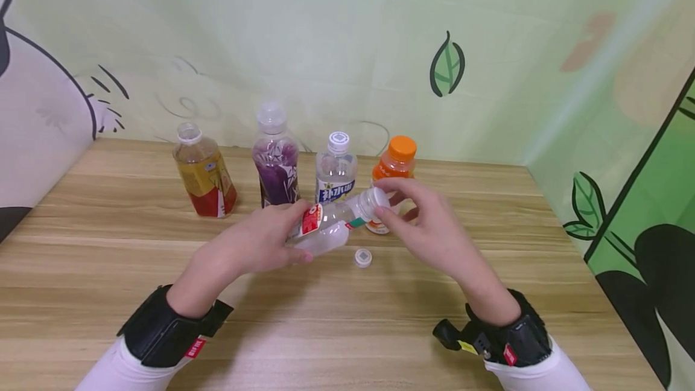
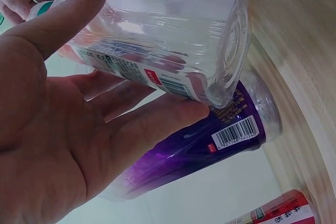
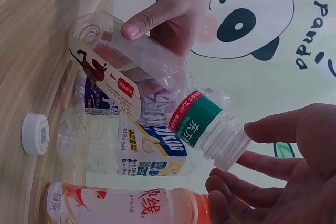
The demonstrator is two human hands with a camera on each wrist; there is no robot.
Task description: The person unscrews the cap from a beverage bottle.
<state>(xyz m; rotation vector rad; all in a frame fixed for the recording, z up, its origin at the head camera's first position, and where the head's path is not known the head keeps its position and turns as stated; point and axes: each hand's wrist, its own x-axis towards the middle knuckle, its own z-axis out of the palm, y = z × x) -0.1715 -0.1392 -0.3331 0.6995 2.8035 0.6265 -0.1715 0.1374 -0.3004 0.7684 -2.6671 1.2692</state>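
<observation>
Above the surface (image 1: 326, 336), the left hand (image 1: 260, 238) grips a clear bottle (image 1: 330, 225), likely tilted for the right hand (image 1: 429, 225) pinching its neck (image 3: 226, 142).

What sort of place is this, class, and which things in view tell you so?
Probably an indoor corner set up for recording: a wood-grain tabletop stands against a panda-printed backdrop, and the person wears black wrist bands, one visibly carrying a small device.
</observation>
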